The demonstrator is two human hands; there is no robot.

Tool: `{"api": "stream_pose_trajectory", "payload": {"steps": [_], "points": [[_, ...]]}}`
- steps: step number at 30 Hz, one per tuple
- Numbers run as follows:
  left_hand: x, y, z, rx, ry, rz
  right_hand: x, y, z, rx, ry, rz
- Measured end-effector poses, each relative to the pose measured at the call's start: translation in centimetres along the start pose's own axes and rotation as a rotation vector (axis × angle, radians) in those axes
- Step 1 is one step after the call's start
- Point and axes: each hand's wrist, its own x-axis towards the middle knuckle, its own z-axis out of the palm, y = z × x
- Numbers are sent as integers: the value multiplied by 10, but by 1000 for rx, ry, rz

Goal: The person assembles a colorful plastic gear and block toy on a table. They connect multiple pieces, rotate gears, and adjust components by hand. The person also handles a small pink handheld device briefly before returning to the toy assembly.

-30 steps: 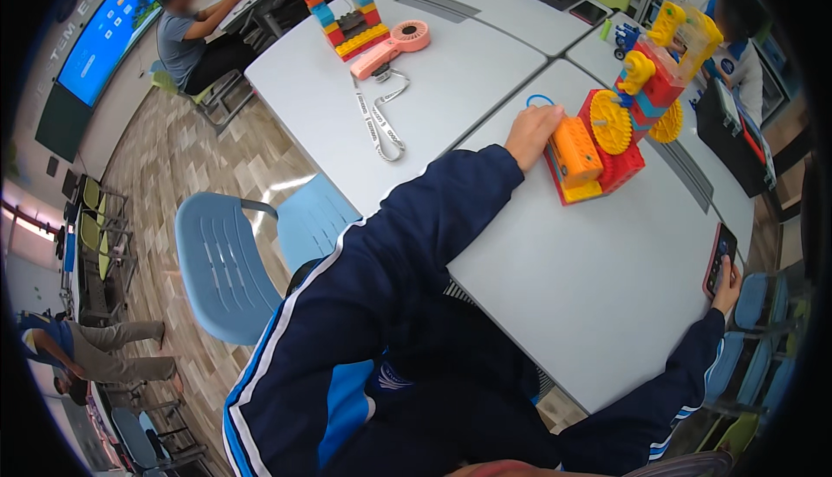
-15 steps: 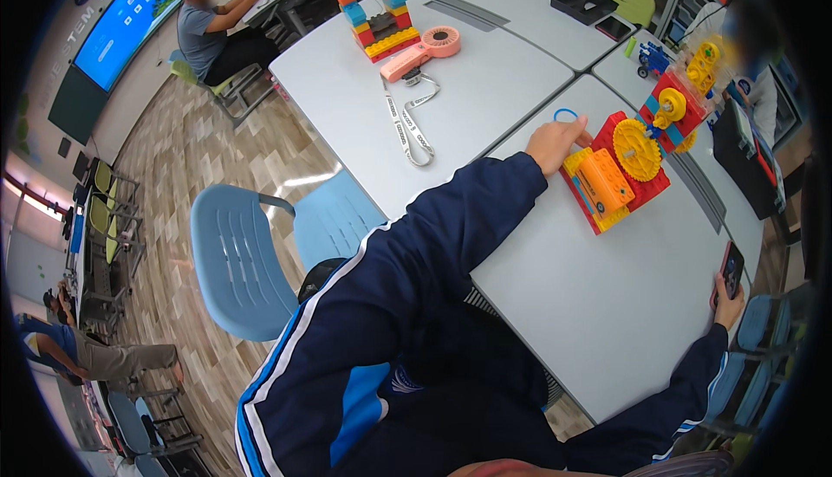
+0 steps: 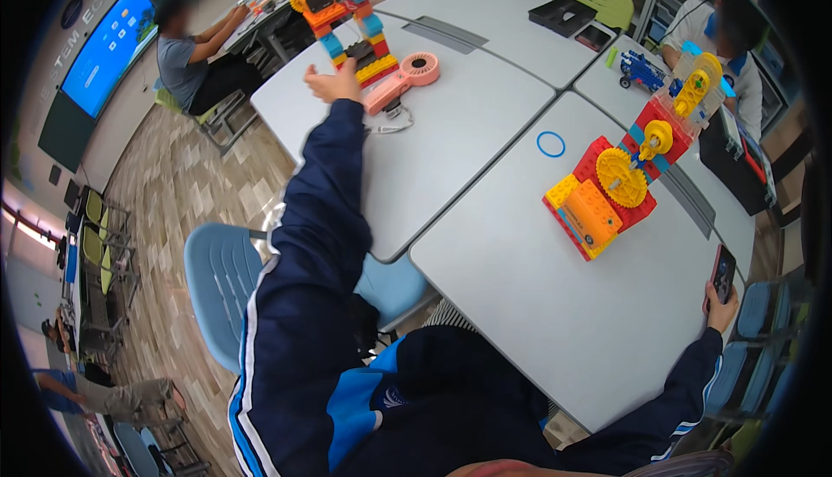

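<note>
My left hand (image 3: 335, 84) is stretched out over the far left table, fingers apart and nothing in them. It is next to a building-block model (image 3: 374, 65) with a yellow base; whether they touch I cannot tell. Right beside the hand lies a pink handheld fan (image 3: 400, 85), its white lanyard (image 3: 394, 123) partly hidden by my sleeve. At the right table edge my right hand (image 3: 721, 308) holds a smartphone (image 3: 720, 273). A second block model (image 3: 624, 178), red with yellow gears and an orange block, stands between my arms. Left of it lies a blue ring (image 3: 551, 144).
A blue chair (image 3: 224, 291) is against the table at left. Across the tables are a small blue vehicle model (image 3: 641, 71), a black tray (image 3: 562, 16), a black case (image 3: 737, 161) and a seated person (image 3: 752, 65). Another person (image 3: 186, 57) sits far left.
My left hand has left the red gear model and swung left and away to the other block model. The blue ring now shows fully. My right hand still holds the smartphone.
</note>
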Motion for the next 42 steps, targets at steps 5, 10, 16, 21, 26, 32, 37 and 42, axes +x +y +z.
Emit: {"api": "stream_pose_trajectory", "payload": {"steps": [5, 10, 16, 21, 26, 32, 37, 42], "points": [[61, -29, 33, 61, -581, 50, -11, 24, -6, -6, 6, 39], [108, -76, 40, -24, -769, -54, 1, 1, 6, 48, -13, 9], [56, -47, 23, -22, -629, 128, -11, 13, -8, 28, -17, 41], [53, -54, -8, -131, -589, 106, -5, 11, -4, 49, -44, 56], [54, -67, -38, -374, -662, 8, -1, 11, 0, 28, -36, 33], [45, -60, -89, -451, -795, -40, -1, 13, -3, 42, -47, 12], [25, -45, -129, -441, -847, -100, 0, 20, 0, 71, -39, 5], [9, -20, -149, -419, -923, -83, 8, 33, 2, 46, -20, -25]]}}
